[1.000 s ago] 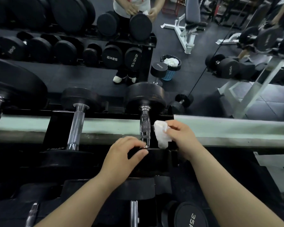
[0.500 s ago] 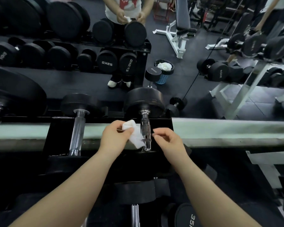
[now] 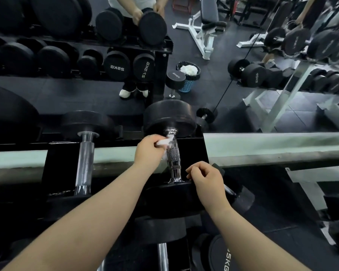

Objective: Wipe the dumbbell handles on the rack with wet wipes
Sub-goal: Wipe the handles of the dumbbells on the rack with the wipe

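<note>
Left hand, grip pinching the wet wipe against the far end of the dumbbell handle on the rack; right hand loosely curled, empty, nearby; so slight a pinch may skip the handle's underside.

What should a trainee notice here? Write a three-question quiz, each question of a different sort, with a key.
1. True or false: the right hand holds nothing.
2. The wipe is held by: A) the left hand; B) the right hand; C) neither hand.
3. Fill in: the wipe touches the dumbbell handle towards its ___ end (near or far from the person).

Key: 1 true; 2 A; 3 far.
</note>
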Motion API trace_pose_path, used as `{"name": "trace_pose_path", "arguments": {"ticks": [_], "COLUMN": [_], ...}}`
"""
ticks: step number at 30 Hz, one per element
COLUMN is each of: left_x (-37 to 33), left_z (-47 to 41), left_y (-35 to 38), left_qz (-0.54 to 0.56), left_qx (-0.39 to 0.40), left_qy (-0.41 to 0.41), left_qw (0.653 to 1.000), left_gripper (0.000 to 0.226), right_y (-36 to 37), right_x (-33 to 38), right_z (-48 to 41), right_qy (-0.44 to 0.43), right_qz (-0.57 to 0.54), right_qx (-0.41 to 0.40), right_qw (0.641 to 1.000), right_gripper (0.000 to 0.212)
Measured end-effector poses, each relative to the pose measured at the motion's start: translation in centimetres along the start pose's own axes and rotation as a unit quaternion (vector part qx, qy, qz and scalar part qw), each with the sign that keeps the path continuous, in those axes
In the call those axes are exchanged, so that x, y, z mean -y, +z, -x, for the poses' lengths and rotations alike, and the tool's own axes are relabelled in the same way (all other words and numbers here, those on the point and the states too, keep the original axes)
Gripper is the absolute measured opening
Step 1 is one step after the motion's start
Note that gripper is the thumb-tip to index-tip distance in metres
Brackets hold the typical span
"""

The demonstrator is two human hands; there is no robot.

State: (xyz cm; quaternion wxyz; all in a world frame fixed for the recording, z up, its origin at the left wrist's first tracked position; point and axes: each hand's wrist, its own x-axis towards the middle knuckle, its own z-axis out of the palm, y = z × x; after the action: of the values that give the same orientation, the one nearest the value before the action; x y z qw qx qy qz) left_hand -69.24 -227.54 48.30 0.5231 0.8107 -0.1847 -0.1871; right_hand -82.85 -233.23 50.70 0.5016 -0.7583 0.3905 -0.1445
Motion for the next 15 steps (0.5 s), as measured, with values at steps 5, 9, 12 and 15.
{"name": "trace_pose_path", "arguments": {"ticks": [5,9,12,15], "left_x": [1.4,2.1,1.6,0.7], "left_z": [1.5,2.8,1.1,-0.7], "left_y": [-0.5,-1.1,-1.8,-1.7], "left_qz": [-0.022,-0.07,-0.055,-0.06], "left_qx": [0.074,0.15,0.038,-0.033], "left_qy": [0.037,0.084,0.091,0.089], "left_qw": [0.996,0.983,0.994,0.994], "left_gripper": [0.025,0.032,0.025,0.02], "right_y": [0.0,0.1,0.0,-0.1], "right_x": [-0.1,-0.2,-0.2,-0.2], "right_z": [0.0,-0.2,-0.2,-0.2], "right_qy": [-0.004,-0.009,-0.002,-0.004], "right_qz": [-0.002,0.006,-0.004,-0.008], "right_qx": [0.001,-0.003,0.008,0.007], "right_qw": [1.0,1.0,1.0,1.0], "right_gripper": [0.029,0.03,0.03,0.03]}}
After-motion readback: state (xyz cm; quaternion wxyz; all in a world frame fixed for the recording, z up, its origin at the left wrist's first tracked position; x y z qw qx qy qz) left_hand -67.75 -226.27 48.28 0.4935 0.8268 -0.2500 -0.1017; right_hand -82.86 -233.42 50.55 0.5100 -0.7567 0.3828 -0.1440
